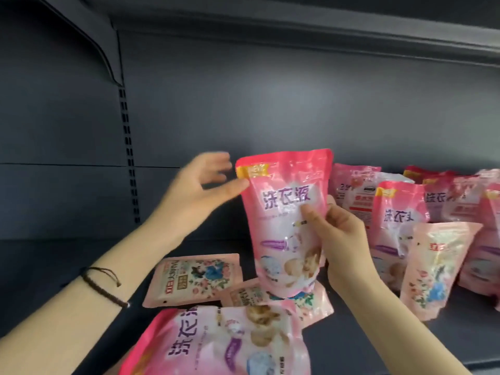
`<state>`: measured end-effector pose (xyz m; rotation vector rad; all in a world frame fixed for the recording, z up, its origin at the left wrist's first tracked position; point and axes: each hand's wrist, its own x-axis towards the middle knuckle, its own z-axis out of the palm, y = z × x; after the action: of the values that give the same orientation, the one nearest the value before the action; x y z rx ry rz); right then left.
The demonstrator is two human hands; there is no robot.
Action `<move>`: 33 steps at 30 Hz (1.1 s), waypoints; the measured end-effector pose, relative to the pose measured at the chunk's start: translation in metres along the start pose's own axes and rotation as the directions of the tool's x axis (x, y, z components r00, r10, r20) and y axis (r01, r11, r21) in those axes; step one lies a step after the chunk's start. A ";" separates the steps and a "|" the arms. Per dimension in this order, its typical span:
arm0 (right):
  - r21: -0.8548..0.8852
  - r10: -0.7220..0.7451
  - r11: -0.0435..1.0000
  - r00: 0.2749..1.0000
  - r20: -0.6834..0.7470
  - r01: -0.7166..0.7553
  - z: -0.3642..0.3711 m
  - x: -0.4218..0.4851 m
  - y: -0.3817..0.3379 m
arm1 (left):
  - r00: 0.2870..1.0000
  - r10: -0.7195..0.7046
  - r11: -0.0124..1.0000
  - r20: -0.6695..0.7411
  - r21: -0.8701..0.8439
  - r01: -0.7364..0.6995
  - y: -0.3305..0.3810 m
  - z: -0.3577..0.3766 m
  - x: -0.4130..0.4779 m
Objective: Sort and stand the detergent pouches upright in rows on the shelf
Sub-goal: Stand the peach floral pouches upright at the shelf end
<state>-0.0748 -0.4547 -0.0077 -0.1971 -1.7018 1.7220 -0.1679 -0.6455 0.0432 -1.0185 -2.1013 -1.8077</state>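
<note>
My right hand (339, 236) grips a tall pink detergent pouch (284, 201) by its right side and holds it upright above the dark shelf (81, 261). My left hand (200, 185) is spread beside the pouch's top left corner, its thumb tip touching that corner. Two pale floral pouches (193, 277) lie flat below the held one, and a large pink pouch (216, 345) lies flat at the front. On the right, several pink pouches (397, 212) stand upright in rows, with a pale floral pouch (435, 269) standing in front.
The shelf's left half is bare dark metal, with a slotted upright (130, 158) on the back wall. Another shelf (297, 25) hangs overhead on a bracket (108, 50). The front edge of the shelf runs along the lower right.
</note>
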 end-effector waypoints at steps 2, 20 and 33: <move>0.009 -0.013 1.000 0.997 -0.077 0.014 -0.022 0.005 0.000 | 0.963 -0.154 0.979 0.219 -0.098 0.179 -0.006 0.038 0.000; -0.112 0.095 0.988 0.992 -0.081 -0.104 -0.081 0.039 0.049 | 0.900 -0.367 0.922 0.234 -0.036 0.385 -0.038 0.140 0.013; -0.573 -0.569 0.510 0.751 0.334 0.641 -0.081 0.031 0.008 | 0.904 -0.317 0.915 0.287 0.342 0.212 -0.033 0.103 0.020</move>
<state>-0.0559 -0.3698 -0.0142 0.1831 -2.0723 0.5578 -0.1738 -0.5435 0.0033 -1.0570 -2.7443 -1.4165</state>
